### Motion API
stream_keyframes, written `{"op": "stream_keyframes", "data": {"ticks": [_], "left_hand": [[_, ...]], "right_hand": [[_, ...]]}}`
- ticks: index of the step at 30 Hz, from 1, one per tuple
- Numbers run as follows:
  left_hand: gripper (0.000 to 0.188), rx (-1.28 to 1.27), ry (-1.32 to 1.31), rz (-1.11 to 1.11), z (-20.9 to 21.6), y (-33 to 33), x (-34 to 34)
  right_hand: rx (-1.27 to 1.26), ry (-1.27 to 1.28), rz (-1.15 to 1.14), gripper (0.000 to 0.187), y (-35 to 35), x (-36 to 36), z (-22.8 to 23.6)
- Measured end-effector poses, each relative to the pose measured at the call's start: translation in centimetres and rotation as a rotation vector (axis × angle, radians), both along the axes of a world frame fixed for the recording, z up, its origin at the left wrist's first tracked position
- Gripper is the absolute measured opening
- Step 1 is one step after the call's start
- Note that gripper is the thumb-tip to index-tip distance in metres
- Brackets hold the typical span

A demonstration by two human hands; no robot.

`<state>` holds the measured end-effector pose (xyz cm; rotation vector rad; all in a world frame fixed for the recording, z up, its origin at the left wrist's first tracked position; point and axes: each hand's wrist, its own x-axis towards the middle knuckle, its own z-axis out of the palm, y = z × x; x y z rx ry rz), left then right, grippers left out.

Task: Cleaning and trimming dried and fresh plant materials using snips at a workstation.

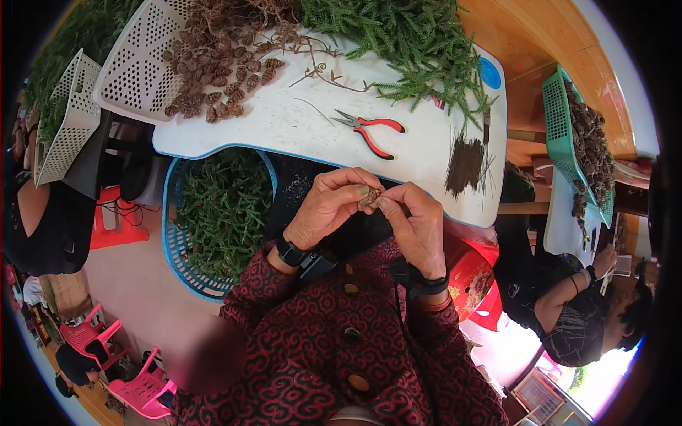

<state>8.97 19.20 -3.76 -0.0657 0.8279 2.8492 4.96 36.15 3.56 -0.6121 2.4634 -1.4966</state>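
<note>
A small brown pine cone [370, 197] is held up just off the table's front edge. My left hand [323, 202] pinches it from the left between thumb and fingers. From the right, the thumb and bent fingers of my right hand [414, 221] close on its other side; any thin wire there is too small to make out. Beyond my hands, red-handled needle-nose pliers [364, 130] lie on the white table [284, 131]. A bundle of dark thin wires [466, 167] rests at the table's right end. Loose pine cones [234, 89] are heaped at the back left.
Green artificial sprigs [398, 42] cover the back right of the table. A white perforated basket [135, 71] tips toward the cones. Below the left edge stands a blue basket [170, 241] of greenery. To the right, a person [568, 305] works near a green basket [558, 117].
</note>
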Motion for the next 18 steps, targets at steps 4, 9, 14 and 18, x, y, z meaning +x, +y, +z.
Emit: {"op": "stream_keyframes", "data": {"ticks": [4,9,14,18], "left_hand": [[0.019,0.009,0.004,0.007,-0.1,0.1,0.0],[0.019,0.036,-0.008,0.008,-0.1,0.0,-0.1],[0.019,0.075,-0.029,0.005,-0.2,0.1,0.0],[0.018,0.087,-0.051,-0.002,-0.2,0.0,0.0]], "right_hand": [[0.008,0.006,0.026,0.004,0.1,-0.1,0.5],[0.042,0.028,0.047,0.008,0.5,-0.5,0.6],[0.09,0.094,0.048,0.009,0.4,-0.7,0.3],[0.076,0.137,0.059,0.009,0.5,-0.9,-0.2]]}}
